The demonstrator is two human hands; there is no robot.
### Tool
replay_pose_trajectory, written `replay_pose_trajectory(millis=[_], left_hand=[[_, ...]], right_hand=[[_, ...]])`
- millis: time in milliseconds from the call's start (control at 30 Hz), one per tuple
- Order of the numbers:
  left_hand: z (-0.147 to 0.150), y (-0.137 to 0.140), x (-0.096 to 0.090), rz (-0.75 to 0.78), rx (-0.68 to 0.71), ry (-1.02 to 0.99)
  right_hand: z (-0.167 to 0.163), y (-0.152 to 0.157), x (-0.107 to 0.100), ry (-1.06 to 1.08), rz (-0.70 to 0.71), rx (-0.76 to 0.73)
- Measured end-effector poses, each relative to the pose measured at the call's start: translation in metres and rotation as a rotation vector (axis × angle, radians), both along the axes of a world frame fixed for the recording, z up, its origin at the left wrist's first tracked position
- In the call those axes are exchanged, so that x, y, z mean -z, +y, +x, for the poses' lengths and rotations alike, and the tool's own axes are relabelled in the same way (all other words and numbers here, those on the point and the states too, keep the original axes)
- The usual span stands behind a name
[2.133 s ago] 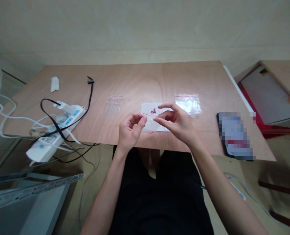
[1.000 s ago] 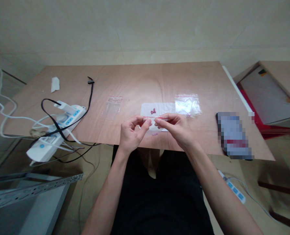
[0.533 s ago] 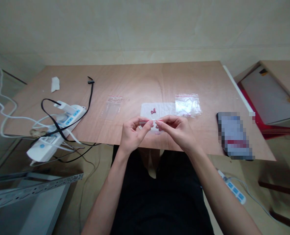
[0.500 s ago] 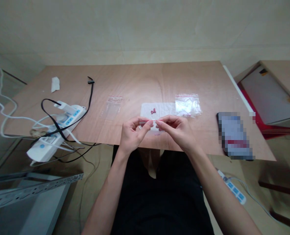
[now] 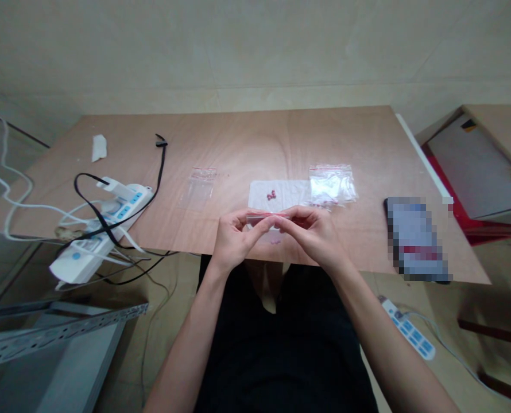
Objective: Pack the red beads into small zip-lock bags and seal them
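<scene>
Between my hands is a small clear zip bag (image 5: 275, 234) with a red strip along its top and something small and reddish low inside. My left hand (image 5: 238, 236) pinches its top edge from the left, thumb pointing inward. From the other side my right hand (image 5: 313, 232) pinches the same edge, and the two thumb tips nearly meet. Just beyond my fingers a white sheet (image 5: 292, 194) lies on the table, with several small dark red pieces (image 5: 271, 195) on it. A stack of clear zip bags (image 5: 332, 182) rests at its right side.
Another flat clear bag (image 5: 200, 184) lies left of the sheet. A power strip (image 5: 109, 229) tangled with cables crosses the table's left edge. A phone (image 5: 417, 238) lies at the right, and a white scrap (image 5: 99, 147) at the far left of the wooden table (image 5: 238, 137).
My thumbs have come closer together along the bag's top, and my right hand has shifted slightly. More of the red strip now shows above my thumbs. The view has moved a little.
</scene>
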State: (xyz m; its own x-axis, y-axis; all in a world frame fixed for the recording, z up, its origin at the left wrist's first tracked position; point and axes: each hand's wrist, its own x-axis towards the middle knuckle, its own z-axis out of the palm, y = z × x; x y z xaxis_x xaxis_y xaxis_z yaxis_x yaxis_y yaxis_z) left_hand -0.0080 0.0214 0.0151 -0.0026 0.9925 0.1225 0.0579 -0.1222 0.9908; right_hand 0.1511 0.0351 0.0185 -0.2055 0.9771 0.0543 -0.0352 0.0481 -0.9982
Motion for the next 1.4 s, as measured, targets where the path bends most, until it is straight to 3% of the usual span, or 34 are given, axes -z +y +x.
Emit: replay_pose_trajectory(millis=[133,300,467,667,867,967,1067,1200,1267,1400], left_hand=[[0.001,-0.001,0.001,0.057,-0.077,0.061],[0.009,-0.005,0.003,0.111,-0.179,0.209],[0.009,-0.006,0.002,0.059,-0.134,0.040],[0.004,-0.006,0.001,0.041,-0.192,-0.039],[0.001,-0.002,0.000,0.001,-0.070,-0.064],[-0.015,0.007,0.005,0.012,-0.150,0.079],[-0.045,0.024,0.018,0.035,-0.406,0.388],[-0.091,0.048,0.040,-0.075,-0.676,0.823],[-0.106,0.056,0.046,-0.133,-0.688,0.933],[-0.117,0.062,0.050,-0.164,-0.580,1.060]], right_hand=[[0.000,-0.001,0.001,0.019,-0.018,-0.029],[0.000,-0.004,0.002,-0.012,-0.023,0.084],[0.007,-0.004,-0.003,-0.066,0.058,0.117],[0.014,-0.005,-0.004,-0.071,0.128,0.119],[0.021,-0.004,-0.021,-0.121,0.152,0.169],[0.037,0.015,-0.029,-0.234,0.181,0.310],[0.062,0.050,-0.026,-0.510,0.206,0.495],[0.091,0.088,-0.008,-0.898,0.188,0.587],[0.097,0.092,0.001,-0.978,0.218,0.617],[0.092,0.081,0.011,-0.980,0.274,0.609]])
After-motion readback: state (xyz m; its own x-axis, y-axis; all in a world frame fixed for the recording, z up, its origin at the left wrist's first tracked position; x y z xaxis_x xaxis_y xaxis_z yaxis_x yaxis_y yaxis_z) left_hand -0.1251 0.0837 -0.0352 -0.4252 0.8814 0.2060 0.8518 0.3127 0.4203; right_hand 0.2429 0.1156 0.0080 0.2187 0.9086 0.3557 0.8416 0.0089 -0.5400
